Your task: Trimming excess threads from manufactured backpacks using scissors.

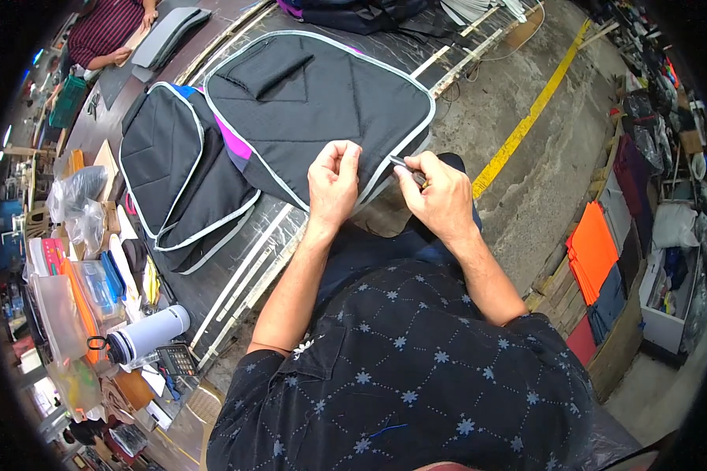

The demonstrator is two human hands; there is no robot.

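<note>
A large black fabric panel (pixel 314 102) with light grey binding round its edge lies in front of me, part of a bag with magenta fabric (pixel 234 141) showing at its side. Over its near edge, my left hand (pixel 335 182) has thumb and fingers pinched together; whatever is between them is too small to make out. My right hand (pixel 441 195) is closed round a small slim black tool (pixel 401 163), its tip pointing toward the bound right edge. The fingers cover most of the tool, so its kind is hidden. A second black bag piece (pixel 165 157) with the same binding lies to the left.
On the table's left are a pale water bottle (pixel 157 328), a calculator (pixel 177 359) and clear plastic bags (pixel 82 196). Another person's hand (pixel 122 55) is near grey sheets (pixel 169 39) at far left. Orange fabric (pixel 597 247) hangs at right beyond a yellow floor line (pixel 526 118).
</note>
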